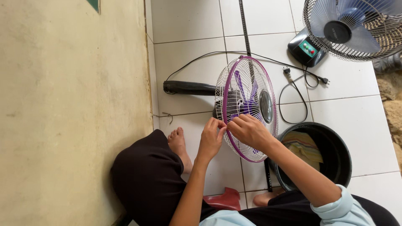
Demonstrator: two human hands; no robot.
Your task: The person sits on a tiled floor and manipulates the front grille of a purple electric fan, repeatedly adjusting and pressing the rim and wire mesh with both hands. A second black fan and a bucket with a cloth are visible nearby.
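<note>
While the head view looks straight down at a white tiled floor [268, 16], a person sits on it with both hands at the edge of a small fan [247, 108] that lies in front of their knees. The fan has a white wire cage, a purple rim band [226, 90] and purple blades [247, 94] visible behind the front grille.

The left hand [211, 138] has its grip pinched on the purple band at the near side of the cage, fingertips pressed together around it. The right hand [250, 130] is curled over the same spot just beside it, its grip closed on the rim and the wire; what exactly sits between those fingers is hidden by the knuckles.

Judging by how things lie, the work looks unfinished. The front grille sits over the blades and the band runs around the whole circle as far as can be seen, so the cage seems assembled, with the hands busy at one point of the band. Whether a clip or screw there is fastened cannot be told. The fan's black cord and plug [286, 72] lie loose on the tiles.

A second, larger fan [356, 27] with blue blades stands at the far right, a black bucket [341, 146] holding a cloth is near the right arm, and a red object [224, 200] lies by the legs.
</note>
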